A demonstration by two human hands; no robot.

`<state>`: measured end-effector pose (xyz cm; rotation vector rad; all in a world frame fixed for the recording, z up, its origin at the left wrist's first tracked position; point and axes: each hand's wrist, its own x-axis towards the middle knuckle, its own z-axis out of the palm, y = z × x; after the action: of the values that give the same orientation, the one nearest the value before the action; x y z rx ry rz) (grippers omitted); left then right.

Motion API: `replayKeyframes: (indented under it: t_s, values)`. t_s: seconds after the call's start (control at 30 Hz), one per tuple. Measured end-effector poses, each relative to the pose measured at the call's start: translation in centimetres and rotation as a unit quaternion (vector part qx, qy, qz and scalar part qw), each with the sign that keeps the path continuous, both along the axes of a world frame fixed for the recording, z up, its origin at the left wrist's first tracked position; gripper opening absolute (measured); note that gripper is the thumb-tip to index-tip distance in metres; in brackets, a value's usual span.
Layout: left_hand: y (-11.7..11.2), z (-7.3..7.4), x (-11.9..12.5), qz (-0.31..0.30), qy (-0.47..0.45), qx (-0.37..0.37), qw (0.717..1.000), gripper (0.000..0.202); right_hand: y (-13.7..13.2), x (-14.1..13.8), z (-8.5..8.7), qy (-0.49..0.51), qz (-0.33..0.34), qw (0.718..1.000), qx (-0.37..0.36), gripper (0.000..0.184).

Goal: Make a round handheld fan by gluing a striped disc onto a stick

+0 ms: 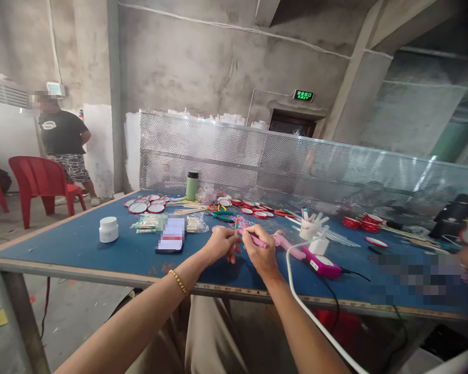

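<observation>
My left hand [221, 244] is closed in a pinch on a thin stick [236, 226] that stands upright over the blue table [81, 244]. A gold bracelet [178, 281] circles that wrist. My right hand [260, 250] is closed round a pink pen-like tool [256, 240], its tip pointing at the stick. The two hands are close together near the table's front edge. A pink glue gun [288, 245] lies just right of my right hand.
A white jar [108, 229], a phone [171, 236], bagged sticks [150, 222], a green bottle [192, 186], red-rimmed discs [146, 206], scissors [220, 210] and a white cup [309, 227] lie around. A perforated metal screen [257, 161] backs the table. A person [64, 143] stands by red chairs [39, 184].
</observation>
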<state>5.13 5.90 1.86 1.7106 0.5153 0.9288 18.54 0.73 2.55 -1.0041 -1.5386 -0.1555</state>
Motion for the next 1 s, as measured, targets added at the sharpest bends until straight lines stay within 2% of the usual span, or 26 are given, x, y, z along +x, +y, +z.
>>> replayKeyframes:
  t_s: [0.83,1.0]
  values:
    - [-0.04,0.1,-0.08,0.004,0.008,0.006,1.0,0.042,0.01,-0.1,0.12,-0.023,-0.005,1.0,0.021,0.015]
    - [-0.02,0.1,-0.06,0.002,0.003,0.006,1.0,0.037,-0.04,-0.17,0.17,-0.02,-0.005,1.0,0.018,0.016]
